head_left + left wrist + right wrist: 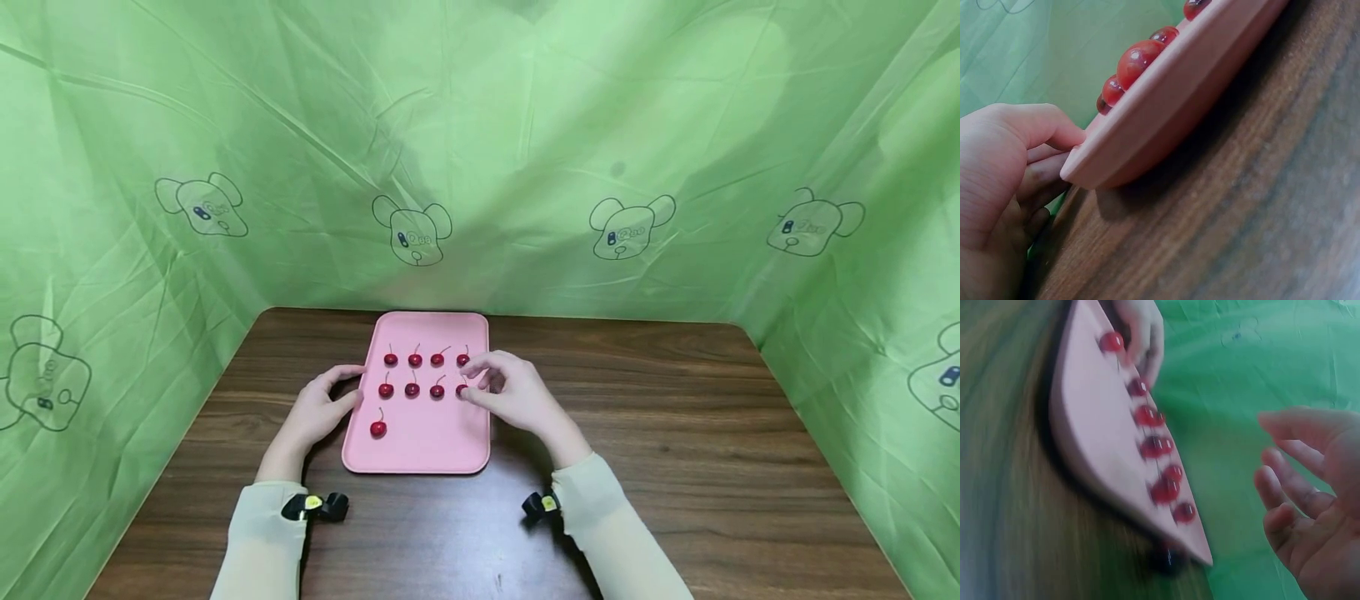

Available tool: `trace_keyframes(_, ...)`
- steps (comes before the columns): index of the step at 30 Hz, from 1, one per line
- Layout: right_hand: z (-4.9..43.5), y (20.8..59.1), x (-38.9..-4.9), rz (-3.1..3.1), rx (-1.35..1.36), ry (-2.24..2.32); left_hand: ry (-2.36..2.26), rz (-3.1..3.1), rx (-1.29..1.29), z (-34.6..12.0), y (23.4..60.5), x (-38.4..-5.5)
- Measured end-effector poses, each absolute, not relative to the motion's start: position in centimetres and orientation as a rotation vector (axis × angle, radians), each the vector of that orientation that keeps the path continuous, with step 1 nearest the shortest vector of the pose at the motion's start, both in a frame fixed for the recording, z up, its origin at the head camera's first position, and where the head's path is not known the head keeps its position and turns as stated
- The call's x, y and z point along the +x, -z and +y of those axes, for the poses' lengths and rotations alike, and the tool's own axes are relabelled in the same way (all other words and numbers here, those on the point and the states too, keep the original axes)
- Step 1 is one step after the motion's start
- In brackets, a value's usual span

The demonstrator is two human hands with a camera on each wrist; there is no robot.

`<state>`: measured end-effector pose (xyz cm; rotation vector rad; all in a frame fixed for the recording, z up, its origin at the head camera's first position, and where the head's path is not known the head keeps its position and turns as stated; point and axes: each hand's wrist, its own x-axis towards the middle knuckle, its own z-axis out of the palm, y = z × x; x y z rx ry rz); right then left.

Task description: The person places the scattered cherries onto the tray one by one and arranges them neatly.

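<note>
A pink tray [427, 454] lies on the table, bearing several red cherries with thin stems. Two rows of cherries run across its far half, and a single cherry [378, 429] sits by itself near the front left. My left hand [315, 412] pinches the tray's left edge, thumb on the rim and fingers on the far side in the left wrist view. Over the tray's right side, my right hand [513, 392] partly covers the rightmost cherries in the head view. Its fingers are loosely bent and apart, with nothing between them in the right wrist view.
The tray stands on a dark wooden table [660, 467], close to its back edge. Green cloth [525, 150] with printed bear heads encloses the table at the back and both sides. A blurred dark round shape [1167, 557] overlaps the tray's edge in the right wrist view.
</note>
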<state>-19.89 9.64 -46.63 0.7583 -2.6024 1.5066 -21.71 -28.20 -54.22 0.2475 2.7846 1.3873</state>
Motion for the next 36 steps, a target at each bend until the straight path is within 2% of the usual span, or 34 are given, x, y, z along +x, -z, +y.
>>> trace_keyframes(13, 15.5, 47.6, -20.2, -2.616, 0.668, -1.503, -1.381, 2.787, 0.261, -28.1, 54.2, -21.8)
trace_keyframes(23, 16.4, 50.2, -21.0, -2.704, 0.611, -1.590, -1.391, 2.782, 0.251, -28.1, 54.1, -21.6)
trace_keyframes(36, 16.6, 52.1, -21.3, -2.807, 0.706, -1.615, -1.358, 2.801, 0.244, -28.0, 54.0, -21.7)
